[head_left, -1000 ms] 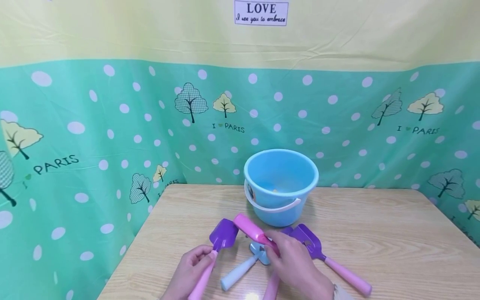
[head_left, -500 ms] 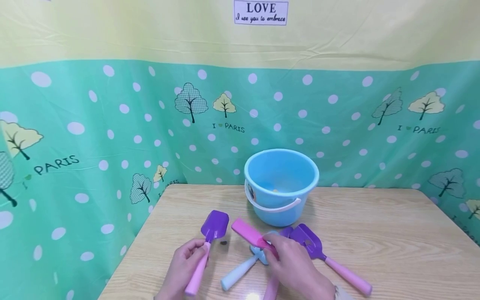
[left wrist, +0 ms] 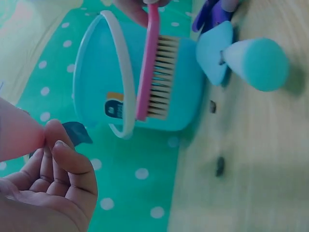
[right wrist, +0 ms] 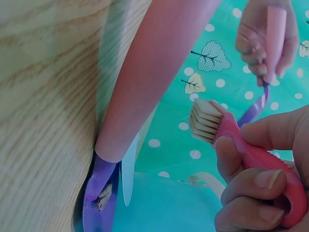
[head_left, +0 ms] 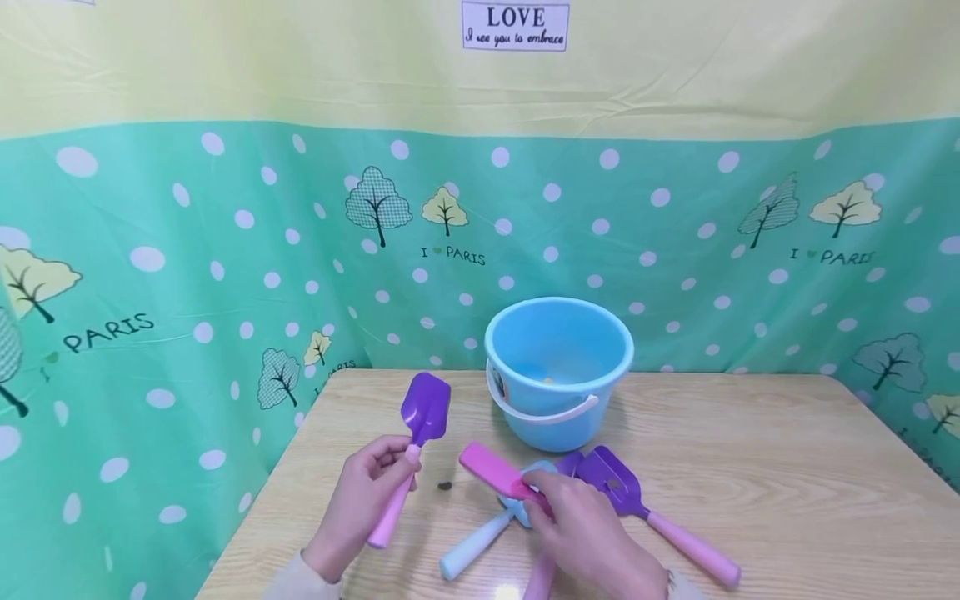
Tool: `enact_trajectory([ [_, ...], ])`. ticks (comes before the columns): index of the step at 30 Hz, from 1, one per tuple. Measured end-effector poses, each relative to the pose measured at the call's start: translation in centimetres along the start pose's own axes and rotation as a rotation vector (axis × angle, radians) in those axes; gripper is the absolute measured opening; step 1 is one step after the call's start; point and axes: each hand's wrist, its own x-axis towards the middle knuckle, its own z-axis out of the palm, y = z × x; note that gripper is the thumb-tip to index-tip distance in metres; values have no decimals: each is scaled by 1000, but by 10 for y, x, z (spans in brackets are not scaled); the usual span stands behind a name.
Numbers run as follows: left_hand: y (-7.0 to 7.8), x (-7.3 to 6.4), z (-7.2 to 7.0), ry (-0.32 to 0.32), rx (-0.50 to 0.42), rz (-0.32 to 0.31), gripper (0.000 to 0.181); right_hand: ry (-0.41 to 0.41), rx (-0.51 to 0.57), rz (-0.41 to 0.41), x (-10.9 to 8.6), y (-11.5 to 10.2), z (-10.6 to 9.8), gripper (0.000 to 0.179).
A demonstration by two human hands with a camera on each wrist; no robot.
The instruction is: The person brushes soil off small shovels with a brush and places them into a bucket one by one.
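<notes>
My left hand [head_left: 367, 492] grips the pink handle of a toy shovel [head_left: 426, 407], its purple blade raised and pointing away from me. In my right hand [head_left: 592, 529] is a pink brush [head_left: 491, 468], held by its handle above the tools in the middle. Pale bristles on the brush [left wrist: 161, 79] face the table side in the left wrist view. Shovel and brush are apart. A small dark lump [head_left: 445, 485] lies on the table between the two hands. Most of the left shovel's blade is hidden in the left wrist view.
A light blue bucket [head_left: 555, 417] with a white handle stands behind the hands. Below the brush lies a light blue tool [head_left: 476, 546], beside a pink handle [head_left: 542, 575]. Another purple shovel [head_left: 693, 546] lies right, a greyish lump [right wrist: 102, 196] on its blade.
My left hand has lifted the shovel up and away from the brush, leaving the dark lump in plain view on the table. The right hand has lowered the brush's head slightly.
</notes>
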Motion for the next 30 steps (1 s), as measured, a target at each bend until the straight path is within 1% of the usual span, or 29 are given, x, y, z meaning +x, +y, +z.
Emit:
enact_trajectory([
  [6,19,14,7,-67,24,31,28,-4,0,-4,0,1,2,29],
  [9,26,20,13,-100,32,48,30,-4,-5,-4,-1,0,2,28],
  [11,30,24,18,-116,45,61,29,-7,-8,-4,-2,0,2,28],
  [17,43,37,33,-132,105,116,23,-8,-17,-15,-2,-1,3,27],
  [20,48,43,39,-130,146,132,23,1,-25,-26,-1,-1,4,26],
  [24,56,50,43,-131,208,164,26,1,-29,-33,-1,-1,4,26],
  [30,69,61,48,-158,281,222,26,7,-19,-33,-2,-1,1,26],
])
